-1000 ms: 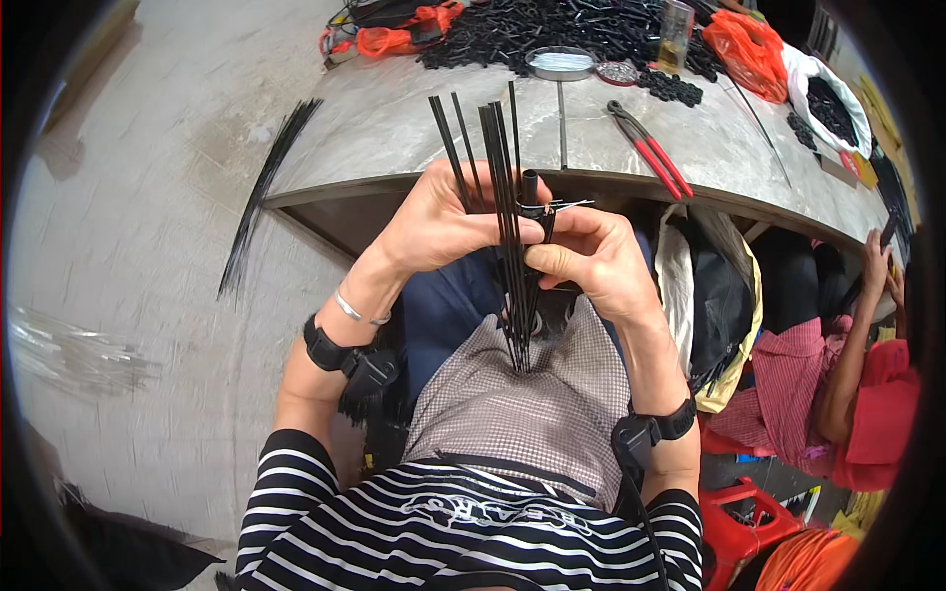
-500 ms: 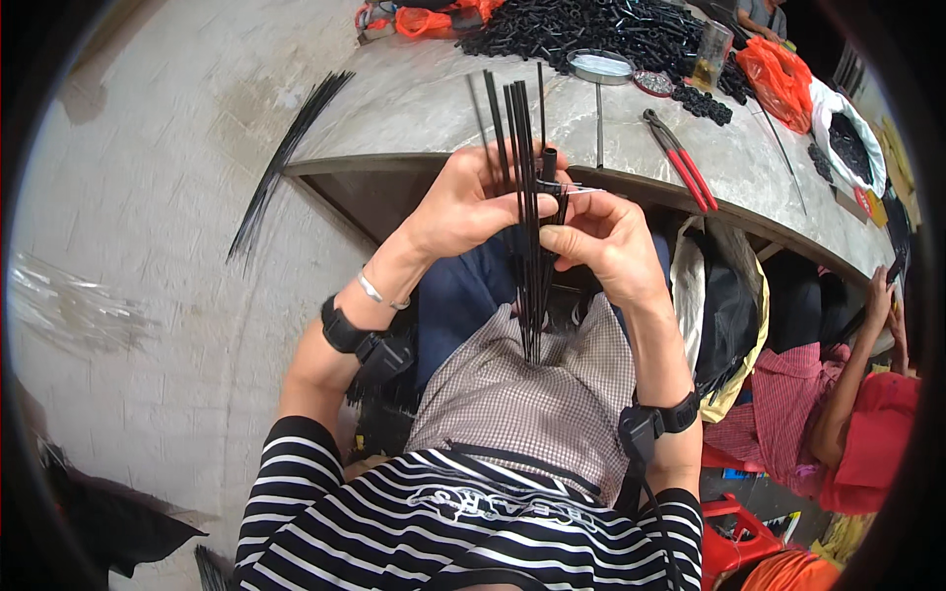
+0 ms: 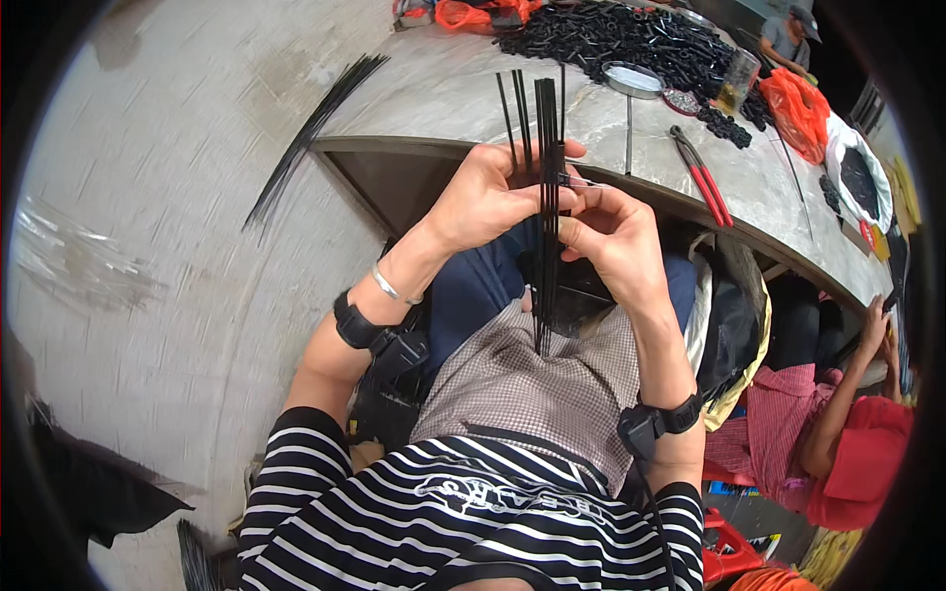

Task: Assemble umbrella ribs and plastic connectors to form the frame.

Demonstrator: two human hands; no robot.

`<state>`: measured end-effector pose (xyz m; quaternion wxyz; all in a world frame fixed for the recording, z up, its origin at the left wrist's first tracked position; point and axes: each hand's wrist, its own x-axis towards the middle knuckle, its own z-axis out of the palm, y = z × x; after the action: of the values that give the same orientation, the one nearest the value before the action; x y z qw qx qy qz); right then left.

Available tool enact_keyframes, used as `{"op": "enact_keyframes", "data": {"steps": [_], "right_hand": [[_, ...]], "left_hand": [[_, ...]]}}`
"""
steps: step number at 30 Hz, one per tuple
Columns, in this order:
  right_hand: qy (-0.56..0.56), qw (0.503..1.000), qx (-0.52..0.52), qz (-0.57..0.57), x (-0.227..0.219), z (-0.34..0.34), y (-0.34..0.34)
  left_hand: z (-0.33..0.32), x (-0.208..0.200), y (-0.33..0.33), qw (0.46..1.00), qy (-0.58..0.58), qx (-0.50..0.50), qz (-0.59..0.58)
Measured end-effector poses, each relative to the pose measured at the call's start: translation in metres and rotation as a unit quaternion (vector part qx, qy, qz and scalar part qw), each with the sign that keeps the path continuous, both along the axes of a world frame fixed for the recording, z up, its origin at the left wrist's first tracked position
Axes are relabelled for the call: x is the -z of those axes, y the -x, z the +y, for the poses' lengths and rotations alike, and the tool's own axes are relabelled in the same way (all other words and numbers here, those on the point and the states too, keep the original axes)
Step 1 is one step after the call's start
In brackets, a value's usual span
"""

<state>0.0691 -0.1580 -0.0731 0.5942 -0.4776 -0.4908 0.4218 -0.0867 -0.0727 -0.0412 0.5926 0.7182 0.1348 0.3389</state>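
Observation:
My left hand [image 3: 483, 202] is closed around a bundle of thin black rods [image 3: 549, 266], held upright over my lap. Some rods fan out above its fingers; the lower ends hang to the checked cloth. Against the bundle's right side, my right hand [image 3: 623, 241] pinches with thumb and forefinger. Between the fingertips of both hands is a small dark piece [image 3: 564, 180] on the rods, with a thin pale strand [image 3: 588, 183] sticking out to the right. The fingers partly hide this spot, so what the piece is I cannot tell.
On the grey table lie another rod bundle [image 3: 313, 138] overhanging the left edge, a heap of short black pieces [image 3: 611, 39], a round dish [image 3: 634, 79], a glass jar [image 3: 737, 84] and red-handled pliers [image 3: 708, 185]. Another person in red [image 3: 862, 458] sits at the right.
The table and its things sit slightly farther right in the picture as the view shifts. Both hands keep their hold; the bundle stands a little straighter, its rods closer together.

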Motion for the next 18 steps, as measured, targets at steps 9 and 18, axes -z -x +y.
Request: {"op": "enact_keyframes", "data": {"steps": [9,18], "right_hand": [[-0.061,0.997,0.036,0.041,0.009,-0.007,-0.005],[-0.001,0.997,0.019,0.071,0.016,0.010,-0.028]], "left_hand": [[0.007,0.001,-0.011,0.999,0.017,0.034,0.008],[0.029,0.001,-0.026,0.995,-0.003,0.079,0.067]]}}
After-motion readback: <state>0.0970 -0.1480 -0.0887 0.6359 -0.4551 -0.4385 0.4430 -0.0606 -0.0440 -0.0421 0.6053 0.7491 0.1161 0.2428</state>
